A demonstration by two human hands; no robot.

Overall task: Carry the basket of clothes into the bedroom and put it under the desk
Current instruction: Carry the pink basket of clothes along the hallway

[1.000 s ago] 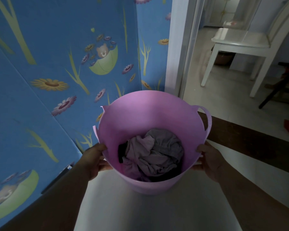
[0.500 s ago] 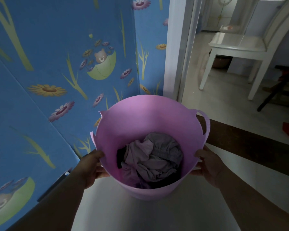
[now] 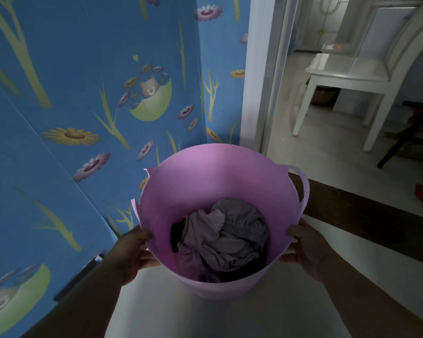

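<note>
I hold a pink plastic basket (image 3: 205, 176) in front of me, lifted off the floor. Crumpled grey, lilac and dark clothes (image 3: 225, 237) lie in its bottom. My left hand (image 3: 134, 250) grips the near left side of the rim, thumb over the edge. My right hand (image 3: 305, 247) grips the near right side, just below the loop handle (image 3: 303, 189). No desk is in view.
A blue wall with flower and bear pictures (image 3: 95, 93) runs close on my left. A white door frame (image 3: 261, 69) stands ahead, with a dark threshold strip (image 3: 366, 211) across the floor. Beyond it a white chair (image 3: 347, 76) stands on pale tiles.
The basket sits lower in view than before and the door frame is nearer and larger. Both hands keep the same grip on the rim.
</note>
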